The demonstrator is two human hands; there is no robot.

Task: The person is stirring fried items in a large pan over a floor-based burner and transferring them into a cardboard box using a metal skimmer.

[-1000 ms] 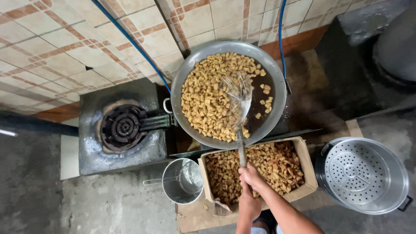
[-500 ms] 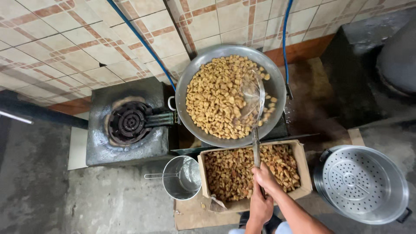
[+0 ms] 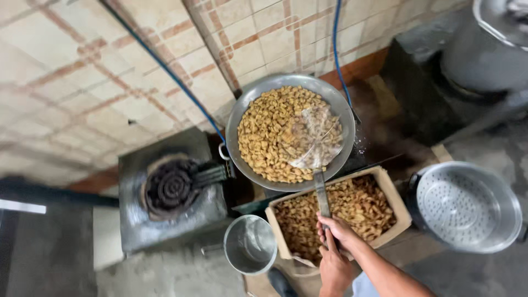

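— Gripping the long handle of the wire skimmer, both hands are clenched round its near end: the left hand lower on the shaft, the right hand just above it, closer to the pan.

— Which way does the skimmer lie from that grasp?

— Straight away from the person, up the picture. Its long axis runs from the hands, over the cardboard box of fried pieces, to the mesh bowl, which sits over the right half of the wide metal pan. The mesh looks blurred, so I cannot tell whether it dips among the golden pieces or hangs just above them.

— And reading across from the left?

— First the unlit gas burner on its dark stand, then the small steel pot just beside the box, then the pan and box in the middle, and on the far right a perforated steel basin, well apart from the hands.

— The pose of the arms?

— Only the right forearm shows clearly, reaching in from the bottom edge and angled up to the left; both wrists stack along the handle, near the box's front edge.
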